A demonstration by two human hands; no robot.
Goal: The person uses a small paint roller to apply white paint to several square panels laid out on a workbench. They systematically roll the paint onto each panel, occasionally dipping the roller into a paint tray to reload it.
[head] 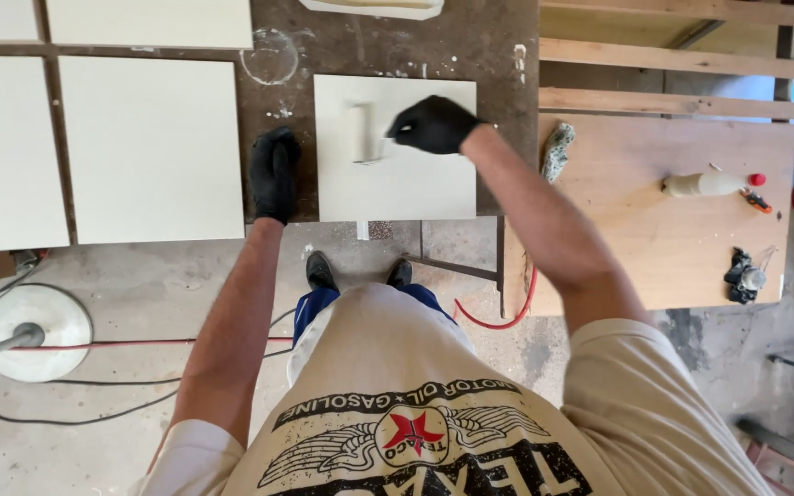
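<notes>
A small square white panel [415, 179] lies on a dark, paint-flecked workbench [388, 50]. My right hand [432, 124], in a black glove, grips the handle of a small paint roller [361, 134] whose white sleeve rests on the panel's upper left part. In a matching black glove, my left hand [274, 173] presses flat on the bench just left of the panel, fingers together, holding nothing.
Larger white panels [151, 147] lie on the bench to the left. A wooden board [663, 216] at right carries a rag [557, 151], a squeeze bottle [705, 184] and small tools. Cables and a round white stand base [34, 331] lie on the concrete floor.
</notes>
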